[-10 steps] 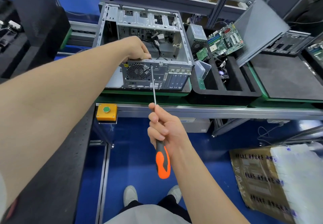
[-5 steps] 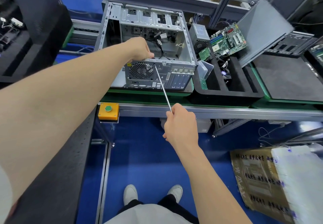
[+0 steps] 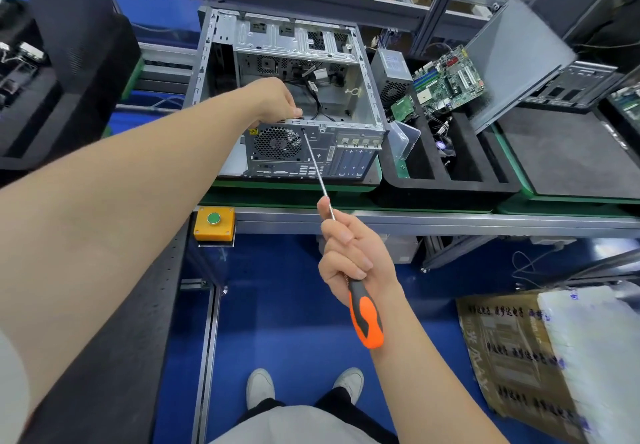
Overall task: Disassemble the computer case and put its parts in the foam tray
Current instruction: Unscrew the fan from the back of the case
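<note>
My left arm stretches forward, left hand (image 3: 275,99) curled on the computer case (image 3: 346,127) rim; my right hand (image 3: 349,256), nearer me, grips the screwdriver (image 3: 367,317), forefinger (image 3: 325,208) along its shaft.

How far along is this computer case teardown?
Done: motherboard and power supply sit in the foam tray. In hand: the right hand holds a screwdriver, tip against the panel beside the rear fan, while the left hand grips the computer case. Left: fan and cables inside.

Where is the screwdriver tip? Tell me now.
Head view, centre: the screwdriver tip touches the rear of the computer case, at the upper right corner of its fan grille, just below the left hand.
</note>
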Action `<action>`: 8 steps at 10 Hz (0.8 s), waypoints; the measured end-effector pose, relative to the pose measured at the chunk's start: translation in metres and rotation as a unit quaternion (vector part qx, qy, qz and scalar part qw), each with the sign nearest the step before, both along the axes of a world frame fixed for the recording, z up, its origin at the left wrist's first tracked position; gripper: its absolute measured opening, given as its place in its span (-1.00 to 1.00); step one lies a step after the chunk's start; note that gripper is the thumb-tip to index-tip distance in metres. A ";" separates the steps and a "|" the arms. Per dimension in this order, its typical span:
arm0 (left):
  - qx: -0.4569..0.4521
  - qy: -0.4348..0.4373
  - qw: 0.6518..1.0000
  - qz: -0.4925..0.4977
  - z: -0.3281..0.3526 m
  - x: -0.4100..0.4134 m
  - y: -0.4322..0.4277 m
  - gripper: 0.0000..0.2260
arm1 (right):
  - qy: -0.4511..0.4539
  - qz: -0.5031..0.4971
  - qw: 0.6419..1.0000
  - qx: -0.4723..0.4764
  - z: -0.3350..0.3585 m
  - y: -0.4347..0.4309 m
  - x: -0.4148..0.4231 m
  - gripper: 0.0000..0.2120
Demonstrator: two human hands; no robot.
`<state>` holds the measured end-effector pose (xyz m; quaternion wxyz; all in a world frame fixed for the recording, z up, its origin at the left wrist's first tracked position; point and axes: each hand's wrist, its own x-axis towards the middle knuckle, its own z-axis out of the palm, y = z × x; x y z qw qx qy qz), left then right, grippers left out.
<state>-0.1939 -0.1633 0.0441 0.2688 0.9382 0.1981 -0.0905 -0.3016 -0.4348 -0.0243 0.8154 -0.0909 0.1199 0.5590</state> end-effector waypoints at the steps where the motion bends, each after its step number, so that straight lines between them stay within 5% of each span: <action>1: 0.001 -0.003 1.000 0.000 -0.002 0.002 0.002 -0.73 | 0.034 -0.023 0.998 0.041 0.003 0.003 -0.001 -0.73; 2: -0.004 -0.007 1.000 -0.003 -0.003 0.003 0.002 -0.75 | -0.128 -0.033 0.984 -0.120 0.004 0.009 0.000 -0.76; 3: -0.004 -0.006 1.000 -0.006 -0.003 0.004 0.002 -0.76 | -0.314 -0.033 0.904 -0.287 0.003 0.014 -0.002 -0.76; 4: -0.005 -0.005 1.000 -0.003 -0.001 0.003 0.000 -0.76 | -0.485 0.000 0.759 -0.435 0.004 0.015 -0.005 -0.76; 6: 0.003 -0.008 1.000 -0.005 0.000 0.000 -0.002 -0.75 | -0.669 0.045 0.378 -0.638 0.004 0.016 -0.002 -0.79; 7: -0.003 -0.007 1.000 0.002 -0.001 0.002 -0.002 -0.76 | -0.682 0.052 0.269 -0.678 -0.001 0.020 -0.001 -0.80; 8: -0.001 0.002 1.000 0.002 -0.001 0.002 -0.001 -0.76 | -0.666 0.035 0.344 -0.661 -0.005 0.021 -0.002 -0.77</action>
